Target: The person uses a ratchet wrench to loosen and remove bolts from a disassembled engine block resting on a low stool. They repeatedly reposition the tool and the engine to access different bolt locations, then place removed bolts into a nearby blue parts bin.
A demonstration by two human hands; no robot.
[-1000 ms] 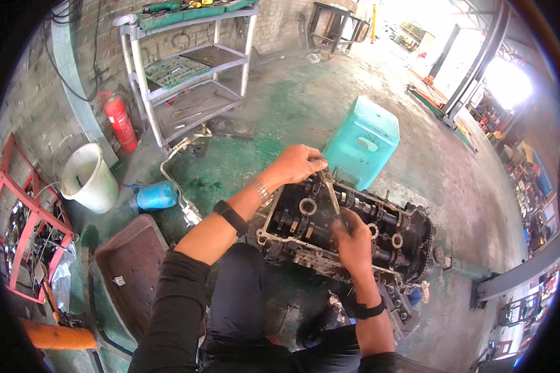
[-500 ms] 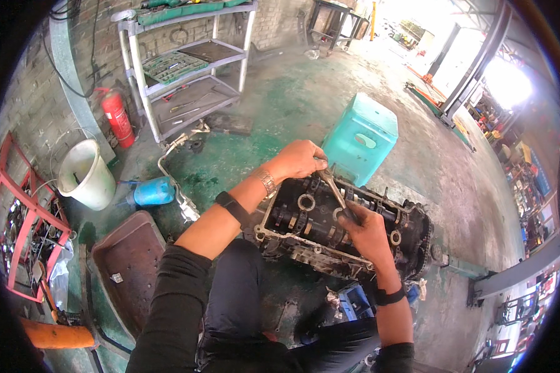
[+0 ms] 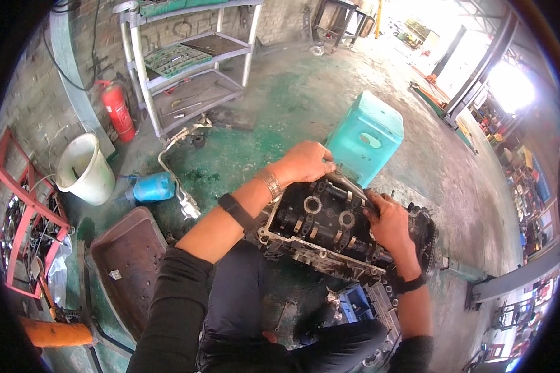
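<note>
My left hand (image 3: pixel 308 165) is closed around the far end of a long metal wrench (image 3: pixel 348 185), at the top edge of an oily engine cylinder head (image 3: pixel 323 230) with exposed camshafts. My right hand (image 3: pixel 386 221) grips the wrench's near end over the right part of the engine. The wrench slants down to the right between both hands; its tip is partly hidden by my left fingers. A teal plastic stool (image 3: pixel 354 155) stands just behind the engine. A blue plastic tray (image 3: pixel 354 301) lies below it, by my bent right leg.
A brown drain pan (image 3: pixel 127 267) lies left of my leg, with a blue canister (image 3: pixel 154 188), a bucket (image 3: pixel 81 180) and a red rack (image 3: pixel 25 242) around it. A fire extinguisher (image 3: pixel 118 112) and shelved cart (image 3: pixel 186 87) stand behind. Lift posts (image 3: pixel 482 56) are at right.
My right hand has swung to the right and slightly upward with the wrench's handle, so the wrench lies flatter. My left hand has shifted slightly right, still at the far end.
</note>
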